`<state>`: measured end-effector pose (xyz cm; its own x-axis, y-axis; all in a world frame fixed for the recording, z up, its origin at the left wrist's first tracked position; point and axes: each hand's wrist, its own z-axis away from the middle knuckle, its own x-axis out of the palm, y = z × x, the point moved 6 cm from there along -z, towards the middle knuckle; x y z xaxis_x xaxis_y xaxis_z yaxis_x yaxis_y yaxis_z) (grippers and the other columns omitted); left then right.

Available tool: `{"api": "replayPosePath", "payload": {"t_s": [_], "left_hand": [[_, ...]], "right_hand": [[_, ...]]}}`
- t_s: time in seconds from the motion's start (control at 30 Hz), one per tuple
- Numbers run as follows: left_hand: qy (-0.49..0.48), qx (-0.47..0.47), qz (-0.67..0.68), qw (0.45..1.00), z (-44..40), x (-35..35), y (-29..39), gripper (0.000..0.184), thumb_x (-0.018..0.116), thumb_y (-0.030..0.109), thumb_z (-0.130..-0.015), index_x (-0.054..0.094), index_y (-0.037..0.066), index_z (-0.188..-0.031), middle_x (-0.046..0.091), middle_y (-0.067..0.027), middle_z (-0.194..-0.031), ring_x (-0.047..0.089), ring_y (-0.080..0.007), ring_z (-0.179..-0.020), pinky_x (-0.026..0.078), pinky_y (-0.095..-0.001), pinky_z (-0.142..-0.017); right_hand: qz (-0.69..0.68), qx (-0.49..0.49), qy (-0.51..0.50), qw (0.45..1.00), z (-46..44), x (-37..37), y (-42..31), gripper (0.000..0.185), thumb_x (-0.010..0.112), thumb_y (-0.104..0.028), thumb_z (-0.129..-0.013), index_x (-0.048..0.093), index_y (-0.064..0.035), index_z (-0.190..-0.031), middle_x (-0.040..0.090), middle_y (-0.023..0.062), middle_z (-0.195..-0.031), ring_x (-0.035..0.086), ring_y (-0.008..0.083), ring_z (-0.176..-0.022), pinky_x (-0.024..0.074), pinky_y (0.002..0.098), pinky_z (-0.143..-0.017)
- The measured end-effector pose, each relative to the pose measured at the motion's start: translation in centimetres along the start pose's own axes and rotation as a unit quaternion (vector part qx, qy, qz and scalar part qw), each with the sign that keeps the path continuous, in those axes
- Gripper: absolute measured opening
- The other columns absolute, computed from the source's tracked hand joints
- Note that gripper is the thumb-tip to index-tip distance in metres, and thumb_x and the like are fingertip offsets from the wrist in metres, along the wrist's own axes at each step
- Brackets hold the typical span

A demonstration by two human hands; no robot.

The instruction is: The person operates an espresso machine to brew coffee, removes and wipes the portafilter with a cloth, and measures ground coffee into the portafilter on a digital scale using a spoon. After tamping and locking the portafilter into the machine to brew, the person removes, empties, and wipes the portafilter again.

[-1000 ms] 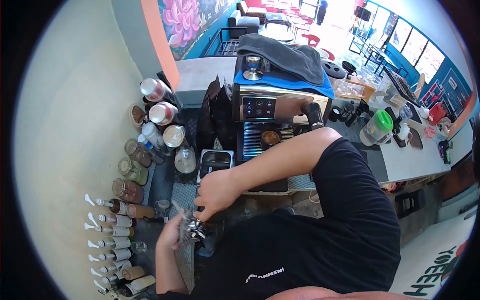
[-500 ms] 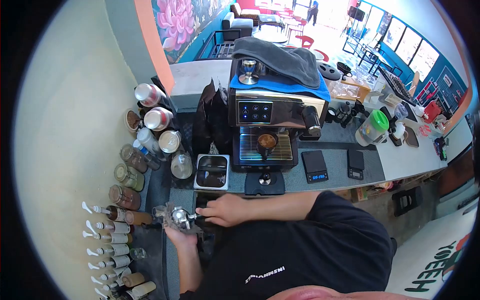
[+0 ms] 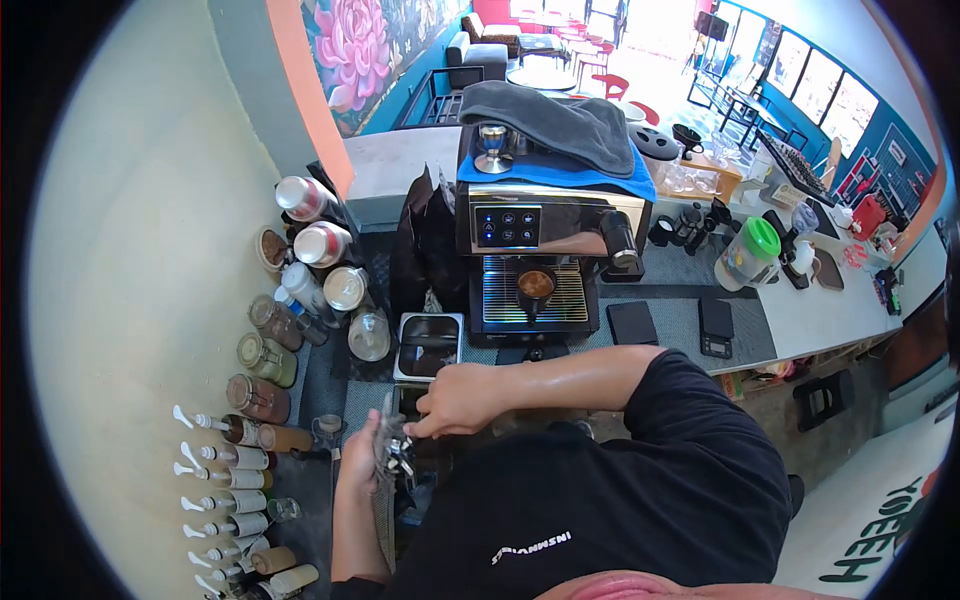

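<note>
In the head view my left hand (image 3: 360, 458) is closed around a crumpled grey cloth (image 3: 386, 428), pressed against a shiny metal portafilter (image 3: 398, 464). Motion blurs both the cloth and the metal. My right hand (image 3: 462, 398) grips the portafilter on its other side, fingers curled, its handle mostly hidden. Just beyond the hands is a steel container (image 3: 402, 374) with dark residue inside. A dark cup of coffee (image 3: 536, 284) stands on the drip tray of the espresso machine (image 3: 560, 215).
Lidded jars (image 3: 258, 398) and pump bottles (image 3: 240, 455) line the left wall. A grey towel (image 3: 555, 125) covers the machine top. Two black scales (image 3: 716, 325) lie to the right, one partly behind my forearm. A green-lidded jug (image 3: 750, 252) stands farther right.
Both hands have shifted slightly right, tilting the portafilter and turning the cloth upright. My right forearm has risen across the counter edge, covering most of the tamper mat and part of one scale.
</note>
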<state>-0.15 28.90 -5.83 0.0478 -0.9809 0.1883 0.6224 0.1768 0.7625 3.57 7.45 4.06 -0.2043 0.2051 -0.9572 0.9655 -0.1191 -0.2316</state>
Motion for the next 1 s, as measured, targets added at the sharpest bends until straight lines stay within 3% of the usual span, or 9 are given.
{"api": "replayPosePath", "payload": {"t_s": [0.13, 0.3, 0.37, 0.4, 0.5, 0.53, 0.67, 0.87, 1.0], "left_hand": [[-0.014, 0.138, 0.287, 0.948, -1.7, -0.3, -1.3, 0.047, 0.054, 0.048, -0.114, 0.071, 0.008, -0.131, 0.072, -0.0048, -0.112, 0.070, -0.0224, -0.103, 0.058, -0.0401, -0.091], [0.056, 0.205, 0.399, 0.892, -2.3, 1.0, -3.5, 0.040, 0.046, 0.042, -0.117, 0.065, 0.012, -0.135, 0.070, -0.0043, -0.120, 0.068, -0.0240, -0.112, 0.056, -0.0427, -0.101], [0.000, 0.274, 0.406, 0.872, -4.3, 0.1, -5.4, 0.042, 0.045, 0.040, -0.118, 0.062, 0.011, -0.143, 0.070, -0.0066, -0.128, 0.067, -0.0257, -0.120, 0.053, -0.0425, -0.109], [0.098, 0.264, 0.399, 0.873, -1.8, 2.0, -4.1, 0.041, 0.046, 0.035, -0.117, 0.060, 0.012, -0.148, 0.066, -0.0050, -0.133, 0.065, -0.0208, -0.115, 0.053, -0.0393, -0.101], [0.053, 0.401, 0.155, 0.901, -1.8, 1.4, -4.4, 0.048, 0.047, 0.031, -0.117, 0.053, 0.003, -0.156, 0.060, -0.0184, -0.154, 0.055, -0.0332, -0.145, 0.040, -0.0445, -0.122], [0.192, 0.538, -0.236, 0.786, 1.8, 3.2, -0.6, 0.036, 0.058, 0.021, -0.106, 0.066, 0.002, -0.137, 0.064, -0.0178, -0.141, 0.061, -0.0340, -0.128, 0.044, -0.0499, -0.108], [0.335, 0.561, -0.499, 0.569, 3.5, 5.2, 0.4, 0.043, 0.078, 0.011, -0.083, 0.068, -0.001, -0.124, 0.066, -0.0254, -0.127, 0.060, -0.0473, -0.111, 0.042, -0.0558, -0.089], [0.240, 0.577, -0.417, 0.660, 3.5, 4.1, 1.3, 0.042, 0.074, 0.006, -0.086, 0.068, -0.001, -0.127, 0.066, -0.0256, -0.132, 0.059, -0.0487, -0.123, 0.042, -0.0585, -0.108], [0.163, 0.510, -0.224, 0.814, 2.5, 1.9, -0.3, 0.043, 0.072, 0.007, -0.089, 0.065, -0.004, -0.130, 0.066, -0.0248, -0.134, 0.059, -0.0481, -0.128, 0.040, -0.0553, -0.117]], "right_hand": [[-0.081, 0.101, 0.088, 0.988, 1.2, 3.2, 1.2, 0.043, 0.067, -0.034, -0.104, 0.063, -0.0228, -0.145, 0.070, 0.0124, -0.095, 0.073, 0.0377, -0.079, 0.0570, 0.0523, -0.068], [-0.263, 0.242, 0.176, 0.917, 1.7, 7.4, 0.3, 0.047, 0.070, -0.031, -0.104, 0.064, -0.0156, -0.149, 0.070, 0.0158, -0.086, 0.072, 0.0399, -0.077, 0.0584, 0.0460, -0.074], [-0.450, 0.324, 0.155, 0.818, 1.9, 8.4, 1.5, 0.039, 0.068, -0.029, -0.107, 0.065, -0.0124, -0.143, 0.068, 0.0109, -0.081, 0.065, 0.0290, -0.063, 0.0511, 0.0388, -0.061], [-0.535, 0.359, 0.141, 0.752, 1.9, 8.8, 1.9, 0.036, 0.067, -0.029, -0.109, 0.065, -0.0108, -0.140, 0.066, 0.0085, -0.078, 0.061, 0.0236, -0.057, 0.0475, 0.0351, -0.054], [-0.705, 0.361, 0.138, 0.594, 2.1, 9.4, 2.0, 0.026, 0.062, -0.025, -0.113, 0.060, -0.0083, -0.133, 0.062, 0.0037, -0.080, 0.049, 0.0085, -0.048, 0.0322, 0.0264, -0.041], [-0.732, 0.357, 0.130, 0.566, 2.3, 8.0, 1.7, 0.025, 0.062, -0.024, -0.113, 0.059, -0.0082, -0.133, 0.062, 0.0046, -0.081, 0.049, 0.0088, -0.048, 0.0320, 0.0267, -0.041], [-0.755, 0.350, 0.130, 0.539, 2.0, 6.5, 0.6, 0.026, 0.062, -0.022, -0.113, 0.056, -0.0063, -0.133, 0.062, 0.0065, -0.083, 0.050, 0.0095, -0.047, 0.0321, 0.0270, -0.040], [-0.719, 0.331, 0.141, 0.595, 2.2, 7.1, 0.6, 0.026, 0.063, -0.020, -0.112, 0.058, -0.0041, -0.132, 0.063, 0.0069, -0.083, 0.051, 0.0096, -0.048, 0.0368, 0.0271, -0.042], [-0.739, 0.323, 0.142, 0.573, 3.0, 6.7, 0.8, 0.027, 0.064, -0.019, -0.112, 0.057, -0.0038, -0.133, 0.064, 0.0066, -0.083, 0.050, 0.0094, -0.048, 0.0374, 0.0268, -0.043]]}}
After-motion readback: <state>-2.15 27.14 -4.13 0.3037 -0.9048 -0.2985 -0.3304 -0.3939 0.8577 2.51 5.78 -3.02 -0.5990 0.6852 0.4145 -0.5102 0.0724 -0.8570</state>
